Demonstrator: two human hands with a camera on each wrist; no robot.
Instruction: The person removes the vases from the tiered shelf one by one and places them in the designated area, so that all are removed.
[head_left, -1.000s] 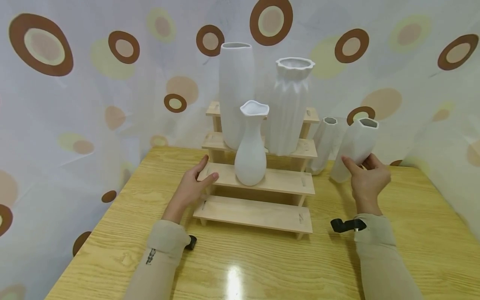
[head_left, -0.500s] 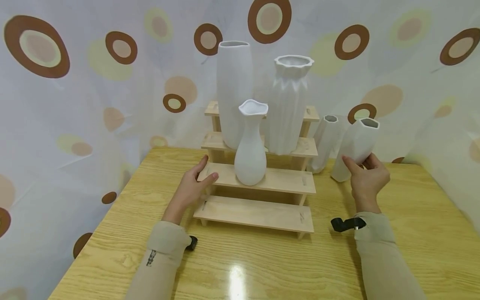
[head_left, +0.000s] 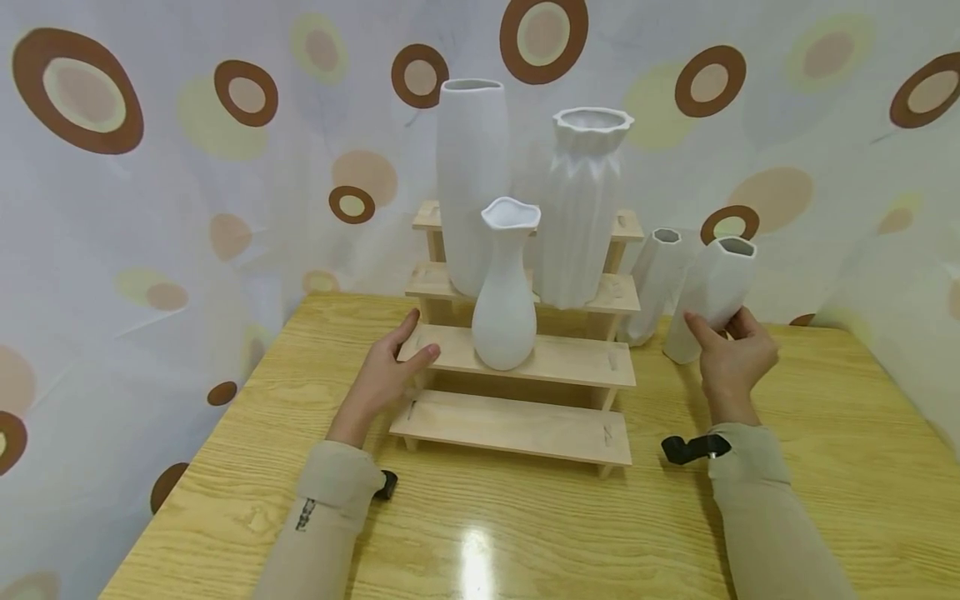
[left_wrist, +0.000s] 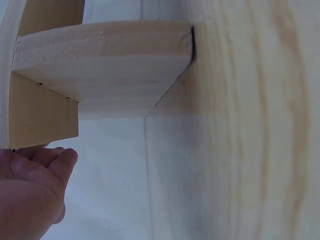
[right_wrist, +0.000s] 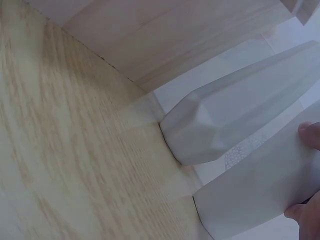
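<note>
Gripping an angular vase (head_left: 711,283) between the thumb and bent fingers of the right hand (head_left: 738,358), partway up its side. Set mouth-up to the right of the stand (head_left: 576,358), with its base down at the tabletop (head_left: 570,533). Resting the left hand (head_left: 381,375) at the left end of the stand, by the second shelf from the bottom, with fingers fairly straight in the head view and thumb reaching over the shelf's end. Too hidden in the left wrist view to tell how firmly. Placed upright on the second shelf from the top, a tall vase (head_left: 472,183) at left and a fluted vase (head_left: 581,217) at right. One shelf lower, nearer and between them, a bottle vase (head_left: 504,321). Down on the tabletop, between stand and angular vase, a slim vase (head_left: 654,292), with a gap from the gripped one in the right wrist view. Around the wrists, rolled beige sleeves (head_left: 341,479) and black bands (head_left: 693,450). Behind, a pale curtain (head_left: 247,200) printed with brown, cream and yellow-green rounds.
</note>
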